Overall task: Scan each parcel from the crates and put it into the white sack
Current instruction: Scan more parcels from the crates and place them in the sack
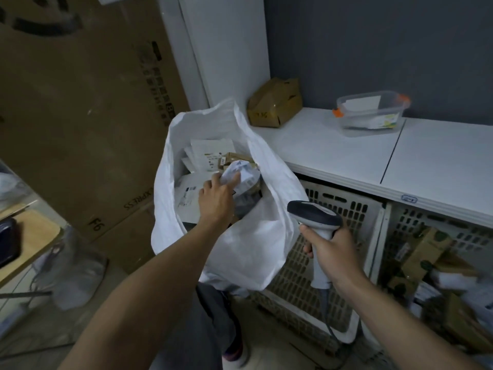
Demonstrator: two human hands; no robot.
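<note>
wall — dark grey | counter — white (two panels) | big cardboard box left

Bare forearms all the way down to the left hand and right hand. Below them, grey trousers, plus one dark shoe, pale sole showing.
</note>
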